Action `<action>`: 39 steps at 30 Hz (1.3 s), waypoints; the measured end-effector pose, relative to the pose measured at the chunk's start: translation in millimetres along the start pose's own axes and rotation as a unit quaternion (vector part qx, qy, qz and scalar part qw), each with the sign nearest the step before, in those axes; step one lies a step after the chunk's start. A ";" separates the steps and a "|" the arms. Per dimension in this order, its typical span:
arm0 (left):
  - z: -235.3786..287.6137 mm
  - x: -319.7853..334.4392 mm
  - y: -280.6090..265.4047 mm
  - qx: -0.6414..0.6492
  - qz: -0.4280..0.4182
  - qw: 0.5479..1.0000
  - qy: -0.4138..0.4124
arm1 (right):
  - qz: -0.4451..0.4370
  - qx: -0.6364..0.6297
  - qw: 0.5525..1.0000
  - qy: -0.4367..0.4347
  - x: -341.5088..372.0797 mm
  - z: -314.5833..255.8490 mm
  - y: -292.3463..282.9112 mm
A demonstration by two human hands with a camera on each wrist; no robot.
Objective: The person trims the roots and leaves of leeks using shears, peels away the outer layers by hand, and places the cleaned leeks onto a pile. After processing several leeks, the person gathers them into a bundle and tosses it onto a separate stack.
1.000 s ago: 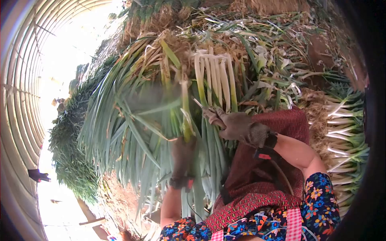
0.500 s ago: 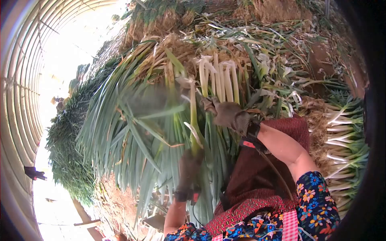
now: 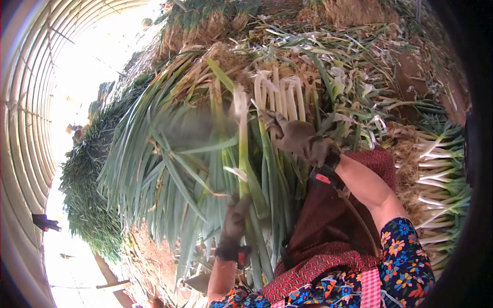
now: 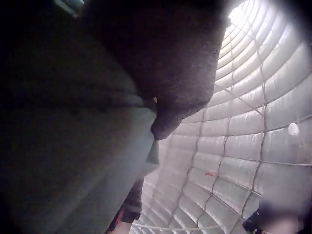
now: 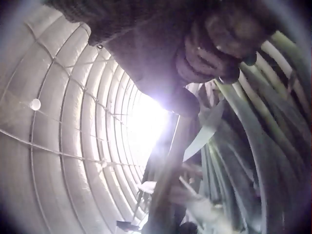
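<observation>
The gloved left hand [image 3: 235, 220] grips the green part of a leek [image 3: 243, 149], whose white end points up and away from the body. A strip of pale peel [image 3: 236, 172] hangs on its stalk. To the right, the gloved right hand [image 3: 300, 139] has its fingers curled round a small tool [image 3: 254, 104] with a pale, thin tip, close beside the leek's white part. In the right wrist view the curled fingers of the glove [image 5: 209, 53] show above leaves. The left wrist view has the dark glove [image 4: 180, 63] against a broad green leaf [image 4: 97, 165].
Several leeks with bare white stalks [image 3: 287, 100] lie beyond the right hand. A large leek pile [image 3: 149, 154] spreads at left, with peeled scraps [image 3: 354, 77] behind. Rows of leeks [image 3: 436, 179] lie at right. A dark red apron [image 3: 323, 210] covers the lap.
The right hand has moved left and away from the body, up beside the held leek. The left hand has come slightly toward the body with the leek, whose upper stalk now looks whiter.
</observation>
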State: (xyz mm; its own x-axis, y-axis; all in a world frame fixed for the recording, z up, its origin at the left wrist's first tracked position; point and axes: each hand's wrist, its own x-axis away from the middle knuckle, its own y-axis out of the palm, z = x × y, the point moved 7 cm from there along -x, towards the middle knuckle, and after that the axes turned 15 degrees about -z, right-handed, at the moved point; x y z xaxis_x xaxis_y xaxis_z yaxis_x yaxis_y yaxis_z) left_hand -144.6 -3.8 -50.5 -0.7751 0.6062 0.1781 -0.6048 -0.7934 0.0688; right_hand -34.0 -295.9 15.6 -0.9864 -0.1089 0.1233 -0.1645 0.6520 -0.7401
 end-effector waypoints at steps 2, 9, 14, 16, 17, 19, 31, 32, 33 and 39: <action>-1.0 4.2 3.8 -0.014 -0.029 0.999 -0.005 | -0.054 0.018 0.998 -0.007 14.1 -6.3 -8.4; 49.1 -9.9 59.9 0.051 -0.028 0.998 -0.012 | -0.008 -0.113 0.992 -0.061 107.1 12.2 -65.1; 17.4 -29.1 48.6 -0.281 -0.036 0.949 -0.141 | -0.096 -0.022 0.995 -0.031 168.5 8.1 -30.7; 38.0 -54.1 35.9 -0.511 -0.041 0.854 -0.089 | -0.114 -0.020 0.993 -0.028 167.7 -2.6 -20.8; 51.2 -55.0 17.6 -0.340 0.017 0.936 -0.083 | -0.108 -0.024 0.994 -0.024 162.8 -10.2 -21.0; 90.3 -86.1 -21.1 -0.436 0.141 0.889 0.005 | -0.118 -0.022 0.992 -0.046 147.4 -25.3 -16.3; 104.9 -207.4 -108.2 -0.649 0.226 0.720 -0.093 | -0.159 0.048 0.984 -0.058 20.6 -65.2 34.8; 103.3 -208.7 -109.4 -0.653 0.208 0.720 -0.107 | -0.172 0.056 0.981 -0.068 15.1 -63.3 44.0; 96.9 -208.7 -116.6 -0.645 0.212 0.725 -0.115 | -0.183 0.066 0.978 -0.079 9.9 -64.4 49.9; 75.6 -198.9 -114.0 -0.494 0.154 0.852 -0.085 | -0.155 0.073 0.980 -0.106 0.1 -59.6 40.0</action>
State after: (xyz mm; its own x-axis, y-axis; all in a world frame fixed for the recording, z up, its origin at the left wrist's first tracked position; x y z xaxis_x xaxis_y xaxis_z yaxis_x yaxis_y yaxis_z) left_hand 92.3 -38.1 -19.6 -0.9379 0.2944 0.1836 -0.3015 -0.4299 -0.8511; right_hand -40.6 -225.1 25.4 -0.8644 -0.4481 0.2283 -0.4390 0.4508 -0.7772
